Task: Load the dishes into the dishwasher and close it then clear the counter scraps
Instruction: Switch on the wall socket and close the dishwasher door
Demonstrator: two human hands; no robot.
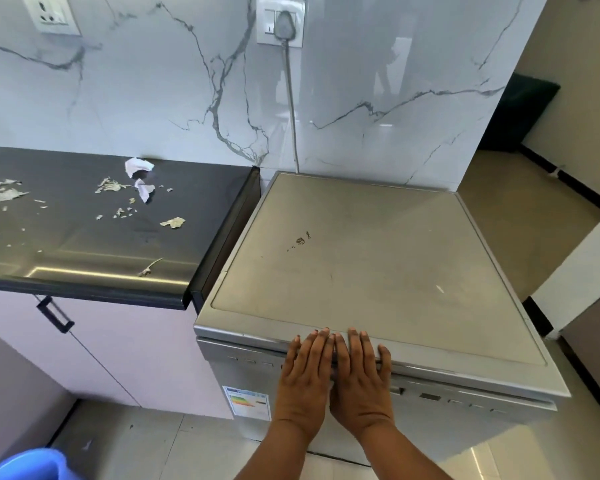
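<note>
A silver dishwasher (361, 265) stands right of the counter, and its door looks shut. My left hand (305, 379) and my right hand (359, 379) lie side by side, flat against the top of the door, fingers stretched over the front rim and holding nothing. On the dark counter (84, 265) at the left lie scattered vegetable scraps (172, 222) and torn white paper bits (137, 167). No dishes are in sight.
A grey cable (291, 109) runs from a wall socket down behind the dishwasher. A cabinet with a black handle (54, 315) sits under the counter. A blue plastic tub (25, 465) shows at the bottom left. Tiled floor extends to the right.
</note>
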